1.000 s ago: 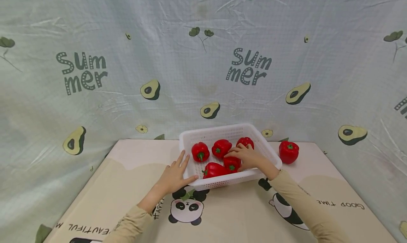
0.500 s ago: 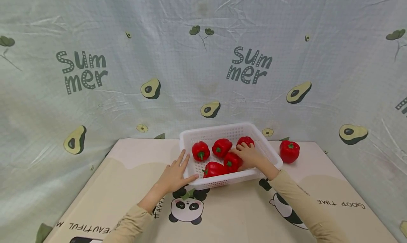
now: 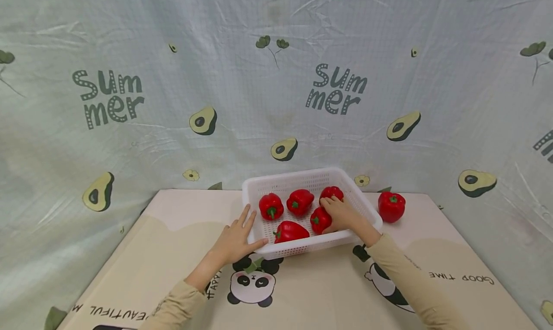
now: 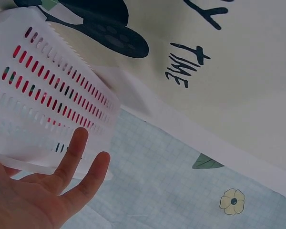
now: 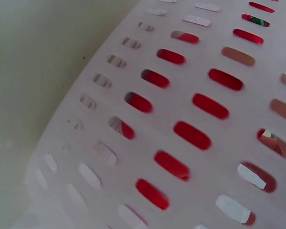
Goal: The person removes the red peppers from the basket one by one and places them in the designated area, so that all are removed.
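Observation:
A white perforated basket (image 3: 298, 249) holds several red bell peppers. My right hand (image 3: 343, 215) reaches over the front right rim and grips the red bell pepper (image 3: 320, 220) at the basket's right front, its green stem facing left. Spread fingers of my left hand (image 3: 235, 238) lie on the basket's left rim. In the left wrist view that hand (image 4: 50, 195) has straight fingers beside the slotted wall (image 4: 9, 43). Only the basket's wall (image 5: 148, 129) fills the right wrist view, with red pepper and bits of fingers showing through its slots.
Inside the basket, other peppers lie at back left (image 3: 271, 206), back middle (image 3: 300, 201), back right (image 3: 331, 192) and front left (image 3: 291, 231). One more pepper (image 3: 391, 207) stands on the table right of the basket. A printed curtain (image 3: 242, 80) hangs behind.
The gripped pepper has shifted right with my right hand, leaving a gap from the front left pepper. My left hand has stayed at the basket's left rim.

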`<state>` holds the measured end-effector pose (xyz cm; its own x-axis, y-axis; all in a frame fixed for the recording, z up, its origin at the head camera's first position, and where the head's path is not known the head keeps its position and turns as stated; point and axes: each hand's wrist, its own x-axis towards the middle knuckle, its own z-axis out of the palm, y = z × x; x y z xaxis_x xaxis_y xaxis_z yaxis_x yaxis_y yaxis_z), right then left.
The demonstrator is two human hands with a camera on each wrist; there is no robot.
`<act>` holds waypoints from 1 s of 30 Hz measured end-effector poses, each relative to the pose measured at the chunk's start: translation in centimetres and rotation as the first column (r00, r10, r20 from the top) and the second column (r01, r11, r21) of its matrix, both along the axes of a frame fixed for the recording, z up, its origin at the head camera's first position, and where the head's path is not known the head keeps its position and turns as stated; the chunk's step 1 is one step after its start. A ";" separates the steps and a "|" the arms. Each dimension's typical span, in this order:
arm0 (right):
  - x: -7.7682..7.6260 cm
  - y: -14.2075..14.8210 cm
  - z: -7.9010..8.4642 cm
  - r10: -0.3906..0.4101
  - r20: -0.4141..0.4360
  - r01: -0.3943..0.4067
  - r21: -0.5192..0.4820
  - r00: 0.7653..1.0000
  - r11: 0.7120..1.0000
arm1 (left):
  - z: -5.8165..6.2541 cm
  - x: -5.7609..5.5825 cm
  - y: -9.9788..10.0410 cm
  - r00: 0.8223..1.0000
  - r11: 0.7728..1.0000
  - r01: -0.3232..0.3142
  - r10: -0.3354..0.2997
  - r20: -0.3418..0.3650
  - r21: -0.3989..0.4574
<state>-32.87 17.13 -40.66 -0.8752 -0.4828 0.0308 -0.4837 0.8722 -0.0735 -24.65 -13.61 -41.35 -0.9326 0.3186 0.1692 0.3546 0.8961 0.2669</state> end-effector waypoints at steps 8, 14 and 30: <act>0.0 0.1 -0.7 0.002 -0.029 -0.003 -0.030 1.000 1.000 | -0.2 -0.1 0.0 1.000 1.000 0.000 0.000 0.005 -0.003; 0.2 0.2 -0.8 0.013 -0.060 -0.014 -0.012 0.998 1.000 | -0.3 -0.1 0.0 1.000 1.000 0.003 -0.003 -0.002 -0.003; -0.4 0.3 -0.7 0.066 -0.127 -0.075 -0.063 0.990 0.995 | 0.0 -0.1 0.0 1.000 1.000 0.016 -0.016 -0.013 -0.016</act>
